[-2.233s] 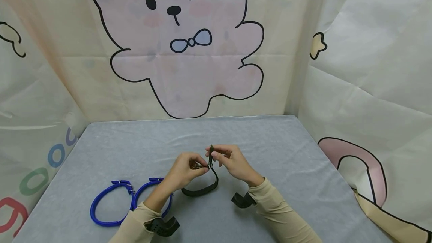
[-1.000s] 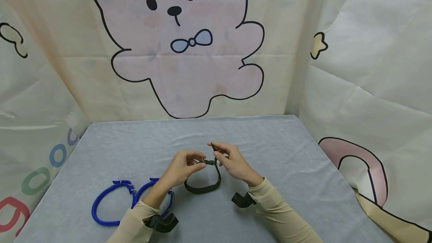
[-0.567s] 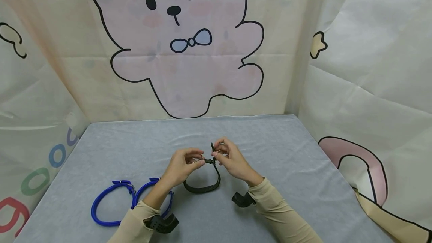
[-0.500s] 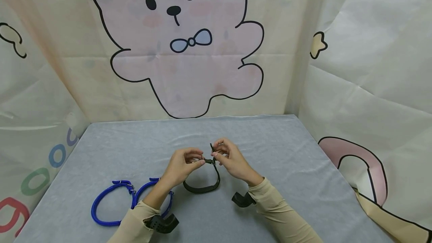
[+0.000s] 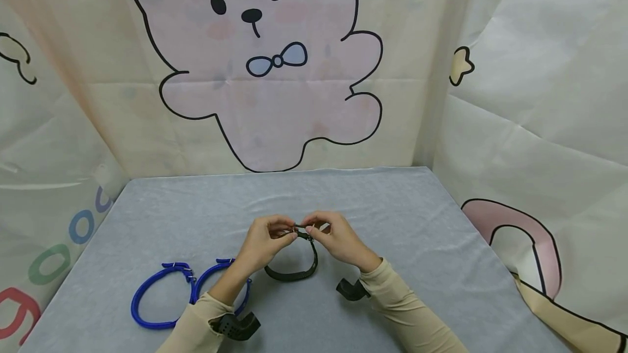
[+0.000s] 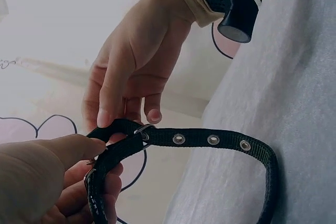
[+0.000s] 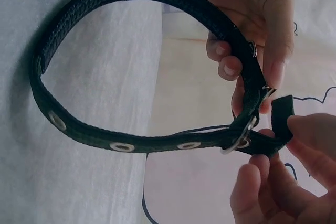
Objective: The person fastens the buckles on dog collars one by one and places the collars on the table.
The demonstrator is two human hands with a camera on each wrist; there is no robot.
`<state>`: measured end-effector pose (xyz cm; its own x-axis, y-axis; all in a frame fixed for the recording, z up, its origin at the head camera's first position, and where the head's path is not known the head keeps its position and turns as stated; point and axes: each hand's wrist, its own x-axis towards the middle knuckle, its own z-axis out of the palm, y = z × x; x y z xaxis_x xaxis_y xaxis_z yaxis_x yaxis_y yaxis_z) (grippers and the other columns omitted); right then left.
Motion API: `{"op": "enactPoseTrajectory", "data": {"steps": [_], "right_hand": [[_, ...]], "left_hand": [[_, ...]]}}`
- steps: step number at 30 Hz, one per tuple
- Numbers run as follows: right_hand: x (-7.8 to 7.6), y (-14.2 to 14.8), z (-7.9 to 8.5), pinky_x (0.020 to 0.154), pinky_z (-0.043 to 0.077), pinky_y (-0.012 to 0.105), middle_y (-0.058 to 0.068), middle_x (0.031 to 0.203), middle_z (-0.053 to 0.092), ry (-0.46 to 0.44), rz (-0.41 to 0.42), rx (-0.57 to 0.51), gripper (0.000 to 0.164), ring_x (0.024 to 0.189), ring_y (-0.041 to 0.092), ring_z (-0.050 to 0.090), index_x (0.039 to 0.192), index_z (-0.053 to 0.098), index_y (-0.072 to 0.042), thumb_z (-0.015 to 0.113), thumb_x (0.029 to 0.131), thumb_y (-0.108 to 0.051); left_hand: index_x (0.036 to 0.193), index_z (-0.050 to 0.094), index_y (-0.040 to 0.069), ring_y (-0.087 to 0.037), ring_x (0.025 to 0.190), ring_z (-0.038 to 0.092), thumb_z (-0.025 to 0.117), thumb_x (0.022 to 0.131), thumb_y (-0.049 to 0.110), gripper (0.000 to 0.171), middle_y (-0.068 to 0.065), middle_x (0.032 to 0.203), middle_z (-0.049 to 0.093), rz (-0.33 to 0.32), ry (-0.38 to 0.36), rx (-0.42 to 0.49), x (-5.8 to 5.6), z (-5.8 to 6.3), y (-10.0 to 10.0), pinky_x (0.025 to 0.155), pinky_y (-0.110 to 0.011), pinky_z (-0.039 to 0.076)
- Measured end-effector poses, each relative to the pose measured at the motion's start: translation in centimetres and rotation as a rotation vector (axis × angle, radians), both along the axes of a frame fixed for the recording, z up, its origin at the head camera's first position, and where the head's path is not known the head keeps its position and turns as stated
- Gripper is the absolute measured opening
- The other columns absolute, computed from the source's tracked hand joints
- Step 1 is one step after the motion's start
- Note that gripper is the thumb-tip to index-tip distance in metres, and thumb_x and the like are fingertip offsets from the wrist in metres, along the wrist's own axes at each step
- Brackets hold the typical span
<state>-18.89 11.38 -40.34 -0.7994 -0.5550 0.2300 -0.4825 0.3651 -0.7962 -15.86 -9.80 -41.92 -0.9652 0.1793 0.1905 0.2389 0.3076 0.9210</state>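
Note:
A dark green collar (image 5: 293, 276) with metal eyelets hangs as a loop between my hands, its lower curve close over the table. My left hand (image 5: 265, 241) grips it by the buckle (image 7: 268, 91), thumb on one side and fingers on the other. With thumb and fingers, my right hand (image 5: 338, 237) pinches the strap's free end (image 7: 282, 116), which passes the metal D-ring (image 7: 245, 134) and folds back toward the buckle. In the left wrist view, the right hand's fingers partly hide that end.
Two blue collars (image 5: 134, 298) lie side by side on the grey cloth-covered table (image 5: 392, 206), left of the dark one; my left forearm covers part of the nearer. A printed curtain (image 5: 402, 124) stands behind the table.
The strap's free end, upright in my right hand earlier, now lies flat toward the left. My right hand's fingers have come down and closer to my left hand, which still holds the collar.

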Motion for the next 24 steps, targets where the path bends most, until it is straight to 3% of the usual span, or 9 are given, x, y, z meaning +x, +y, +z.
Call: {"op": "enactPoseTrajectory", "data": {"steps": [6,15,24], "right_hand": [[0.18,0.15,0.24,0.072,0.056,0.025,0.010,0.107,0.074,0.033,0.018,0.034,0.016,0.086,0.017,0.067,0.111,0.074,-0.009,0.062,0.100,-0.008],[0.26,0.14,0.06,0.074,0.056,0.024,0.006,0.106,0.074,0.071,0.021,0.070,0.014,0.087,0.012,0.065,0.109,0.074,-0.012,0.064,0.100,-0.012],[0.30,-0.05,-0.09,0.074,0.056,0.025,0.010,0.110,0.073,0.036,0.043,0.041,0.015,0.091,0.021,0.068,0.112,0.073,-0.009,0.062,0.101,-0.011]], "left_hand": [[0.110,0.074,0.004,-0.025,0.100,0.075,0.077,0.089,0.007,0.021,-0.014,0.108,0.077,0.013,-0.018,0.006,0.03,0.02,0.05,0.086,-0.034,0.059],[0.109,0.072,0.004,-0.026,0.100,0.074,0.076,0.090,0.008,0.020,-0.015,0.107,0.078,0.009,-0.030,0.015,-0.05,-0.08,-0.12,0.085,-0.033,0.059],[0.106,0.070,0.003,-0.028,0.102,0.074,0.077,0.090,0.010,0.018,-0.017,0.105,0.077,-0.004,-0.032,0.033,0.03,0.14,-0.16,0.084,-0.035,0.059]]}}
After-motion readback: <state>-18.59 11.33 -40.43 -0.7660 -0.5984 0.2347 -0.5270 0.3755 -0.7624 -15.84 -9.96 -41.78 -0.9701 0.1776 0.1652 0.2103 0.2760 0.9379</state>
